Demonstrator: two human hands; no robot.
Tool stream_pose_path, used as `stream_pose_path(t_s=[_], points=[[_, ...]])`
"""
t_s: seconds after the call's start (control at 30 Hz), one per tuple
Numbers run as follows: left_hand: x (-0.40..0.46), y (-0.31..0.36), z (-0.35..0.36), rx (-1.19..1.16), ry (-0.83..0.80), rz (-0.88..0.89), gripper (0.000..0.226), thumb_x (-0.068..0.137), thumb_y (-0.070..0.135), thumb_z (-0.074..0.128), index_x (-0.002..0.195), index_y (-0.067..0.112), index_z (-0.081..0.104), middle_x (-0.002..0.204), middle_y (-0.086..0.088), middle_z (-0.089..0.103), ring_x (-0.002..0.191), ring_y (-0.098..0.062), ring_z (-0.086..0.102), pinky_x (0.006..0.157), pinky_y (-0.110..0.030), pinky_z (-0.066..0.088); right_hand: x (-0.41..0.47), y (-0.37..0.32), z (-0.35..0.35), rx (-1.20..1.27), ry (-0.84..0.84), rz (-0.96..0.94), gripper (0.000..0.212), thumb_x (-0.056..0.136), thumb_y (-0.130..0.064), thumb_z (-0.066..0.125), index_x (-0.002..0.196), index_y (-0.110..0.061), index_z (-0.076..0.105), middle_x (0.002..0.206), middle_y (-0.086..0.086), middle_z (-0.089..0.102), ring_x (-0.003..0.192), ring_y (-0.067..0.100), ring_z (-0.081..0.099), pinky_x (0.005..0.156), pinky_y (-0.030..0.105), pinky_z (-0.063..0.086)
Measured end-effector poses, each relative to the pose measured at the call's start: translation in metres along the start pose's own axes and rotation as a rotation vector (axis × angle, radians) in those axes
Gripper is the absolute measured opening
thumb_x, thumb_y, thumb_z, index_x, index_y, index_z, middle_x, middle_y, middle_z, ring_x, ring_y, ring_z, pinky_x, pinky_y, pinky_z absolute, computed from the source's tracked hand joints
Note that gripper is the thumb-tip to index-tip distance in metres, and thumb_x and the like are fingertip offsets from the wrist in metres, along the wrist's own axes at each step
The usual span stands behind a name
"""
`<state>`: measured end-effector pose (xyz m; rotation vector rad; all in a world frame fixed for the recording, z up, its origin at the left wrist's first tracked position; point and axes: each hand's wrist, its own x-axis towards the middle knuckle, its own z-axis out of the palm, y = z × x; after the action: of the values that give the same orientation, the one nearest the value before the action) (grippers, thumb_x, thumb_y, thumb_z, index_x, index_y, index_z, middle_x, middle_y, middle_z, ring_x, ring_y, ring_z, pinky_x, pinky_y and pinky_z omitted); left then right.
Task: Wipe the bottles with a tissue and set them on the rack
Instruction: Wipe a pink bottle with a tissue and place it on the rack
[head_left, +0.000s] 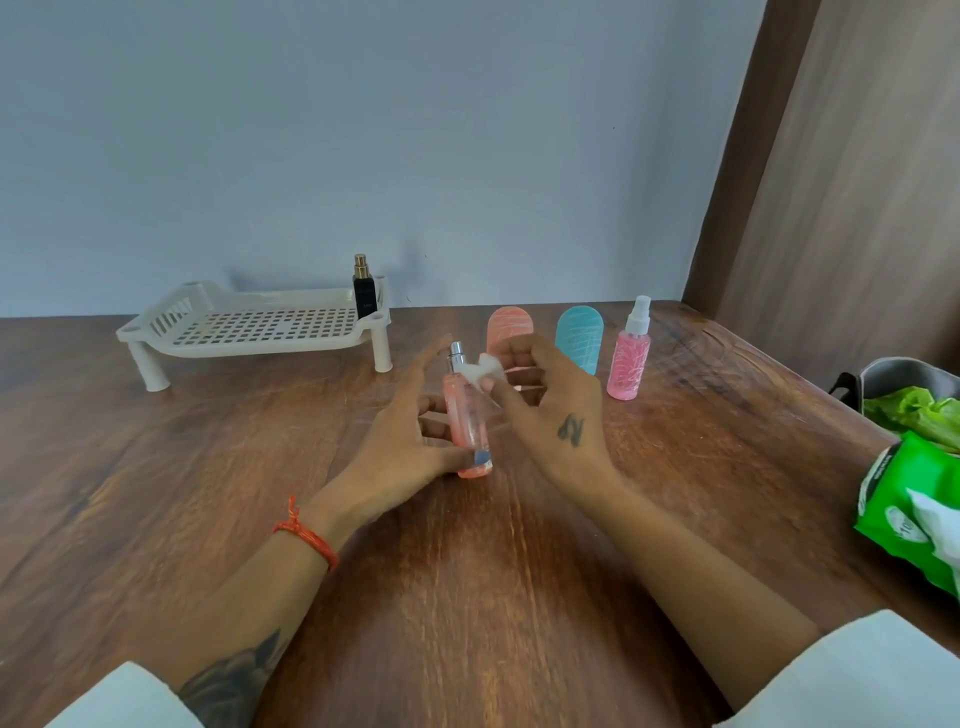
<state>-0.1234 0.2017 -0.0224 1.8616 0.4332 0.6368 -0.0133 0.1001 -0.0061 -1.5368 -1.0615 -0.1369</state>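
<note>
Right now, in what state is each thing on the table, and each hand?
White plastic rack: standing, holds one bottle.
Black bottle with gold sprayer: upright on the rack's right corner.
Clear pink bottle with silver sprayer: uncapped, held by left hand.
White tissue piece: pinched by right hand against that bottle.
Pink spray bottle with white nozzle: upright, untouched.
Green wipes packet: open.

- The wooden desk (208, 493) carried a white rack (249, 327) near its far left edge.
- A salmon bottle (510, 325), a teal bottle (579, 338) and a pink spray bottle (628, 358) stood along the far edge.
- A green tissue pack (904, 519) lay at the right edge.
</note>
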Motion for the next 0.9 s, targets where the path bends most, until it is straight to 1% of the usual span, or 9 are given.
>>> stream_pose_path(t_s=[0.1,0.2,0.27,0.43,0.5,0.6,0.7,0.77,0.9], points=[[-0.001,-0.001,-0.001,-0.033,-0.001,0.031,0.109,0.064,-0.006,0.079,0.141,0.047,0.024,0.105,-0.007,0.065,0.084,-0.016,0.068,0.075,-0.035,0.058,-0.006,0.002,0.005,-0.293,-0.072,-0.386,0.018,0.079,-0.010,0.069,0.097,-0.015,0.068,0.094,-0.001,0.066,0.087,0.013,0.060,0.073,0.023,0.050],[-0.002,0.001,-0.001,-0.035,-0.020,0.046,0.107,0.065,-0.008,0.078,0.141,0.046,0.024,0.100,-0.005,0.065,0.077,-0.011,0.067,0.071,-0.029,0.056,-0.007,0.008,0.006,-0.395,-0.101,-0.508,0.017,0.077,-0.006,0.070,0.093,-0.011,0.070,0.095,0.004,0.065,0.089,0.016,0.058,0.074,0.024,0.048],[-0.001,0.001,0.000,-0.041,-0.021,0.043,0.109,0.064,-0.008,0.079,0.141,0.047,0.025,0.102,-0.007,0.065,0.080,-0.015,0.068,0.074,-0.034,0.057,-0.007,0.007,0.006,-0.304,-0.071,-0.406,0.014,0.079,-0.008,0.069,0.092,-0.013,0.069,0.093,0.002,0.065,0.085,0.011,0.059,0.072,0.019,0.049],[-0.001,0.000,-0.001,-0.016,-0.033,0.021,0.111,0.064,-0.003,0.082,0.139,0.051,0.021,0.108,-0.002,0.063,0.085,-0.010,0.069,0.075,-0.028,0.057,0.001,0.009,0.001,0.032,-0.115,0.190,0.006,0.082,-0.018,0.068,0.086,-0.014,0.065,0.084,-0.002,0.067,0.082,0.012,0.063,0.071,0.017,0.052],[-0.001,0.001,-0.002,-0.005,-0.038,0.019,0.111,0.064,-0.002,0.082,0.139,0.052,0.020,0.108,-0.002,0.062,0.084,-0.008,0.068,0.074,-0.026,0.056,0.001,0.010,0.001,0.038,-0.078,0.230,0.006,0.083,-0.018,0.067,0.088,-0.014,0.066,0.084,-0.002,0.067,0.082,0.012,0.063,0.073,0.021,0.053],[-0.002,0.002,0.000,-0.029,-0.037,0.029,0.109,0.064,-0.006,0.080,0.139,0.049,0.024,0.103,-0.003,0.064,0.082,-0.012,0.069,0.072,-0.030,0.057,-0.004,0.001,0.003,-0.113,0.059,-0.126,0.011,0.084,-0.011,0.065,0.094,-0.014,0.068,0.090,-0.002,0.068,0.083,0.007,0.062,0.073,0.009,0.047],[-0.005,0.005,0.001,-0.055,-0.034,0.098,0.100,0.067,-0.012,0.075,0.139,0.040,0.029,0.101,0.002,0.063,0.078,-0.010,0.068,0.067,-0.031,0.058,-0.009,0.004,0.008,-0.288,-0.035,-0.490,0.023,0.078,0.001,0.066,0.099,-0.009,0.071,0.103,0.007,0.067,0.095,0.015,0.060,0.081,0.016,0.046],[-0.005,0.006,0.001,-0.052,-0.042,0.114,0.098,0.067,-0.012,0.074,0.139,0.040,0.030,0.103,0.005,0.061,0.079,-0.008,0.068,0.066,-0.028,0.056,-0.009,0.007,0.009,-0.383,-0.061,-0.546,0.027,0.076,0.002,0.067,0.101,-0.008,0.071,0.106,0.011,0.066,0.097,0.023,0.062,0.081,0.027,0.049],[-0.002,0.002,0.001,-0.032,-0.041,0.083,0.106,0.065,-0.008,0.078,0.141,0.044,0.026,0.108,-0.004,0.064,0.085,-0.015,0.069,0.073,-0.033,0.057,-0.008,0.005,0.006,-0.256,-0.015,-0.384,0.020,0.081,-0.005,0.066,0.100,-0.010,0.071,0.101,0.004,0.069,0.091,0.011,0.063,0.078,0.018,0.051]])
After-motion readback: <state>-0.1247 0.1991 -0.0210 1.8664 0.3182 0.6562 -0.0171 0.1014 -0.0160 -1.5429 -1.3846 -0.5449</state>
